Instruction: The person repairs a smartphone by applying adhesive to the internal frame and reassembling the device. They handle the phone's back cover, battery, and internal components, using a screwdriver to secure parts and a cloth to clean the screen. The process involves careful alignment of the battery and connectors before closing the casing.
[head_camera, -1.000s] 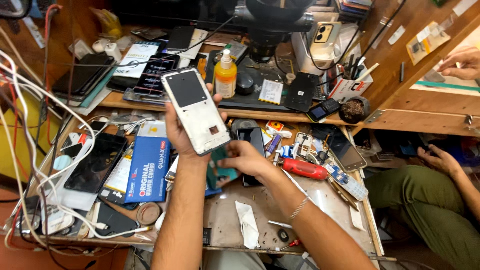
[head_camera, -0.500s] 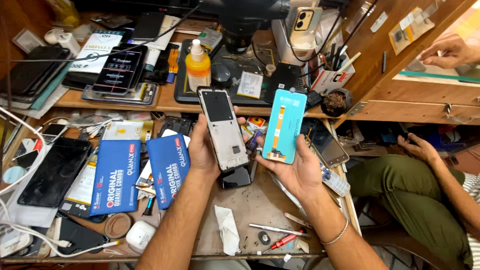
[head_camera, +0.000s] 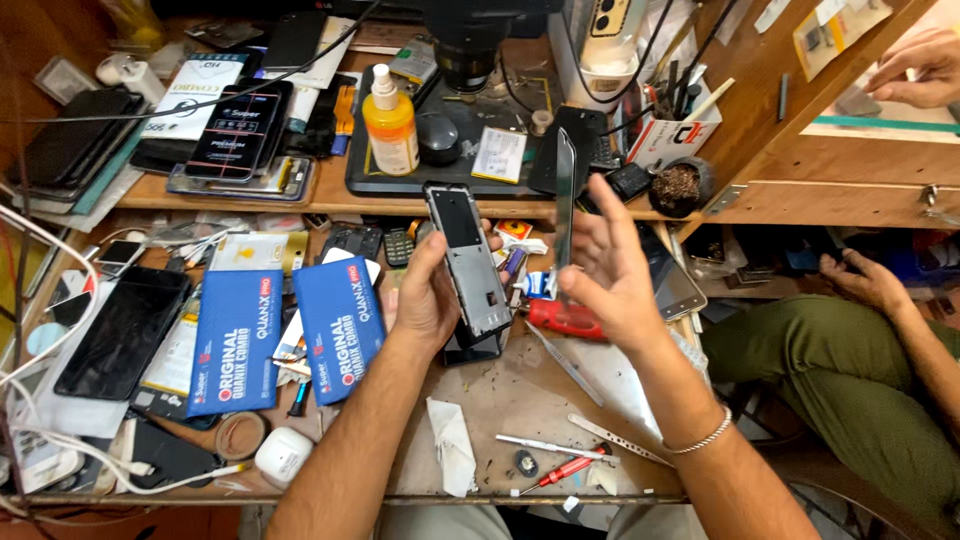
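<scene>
My left hand (head_camera: 428, 300) grips a bare phone frame (head_camera: 466, 258), held upright over the middle of the workbench with its open inner side facing me. My right hand (head_camera: 610, 265) holds a thin display panel (head_camera: 564, 200) by its lower end, turned edge-on toward me, just right of the frame and apart from it. A red-handled tool (head_camera: 566, 318) lies on the bench under my right hand.
Two blue boxes (head_camera: 282, 335) and a black phone (head_camera: 122, 332) lie at left. A yellow spray bottle (head_camera: 390, 125) stands on the raised shelf. Tweezers (head_camera: 620, 440) and a small red screwdriver (head_camera: 560, 470) rest near the front edge. Another person's leg (head_camera: 840, 370) is at right.
The display panel in my right hand has turned from facing me to edge-on and risen slightly. The phone frame has shifted right and tilted; the view moved closer.
</scene>
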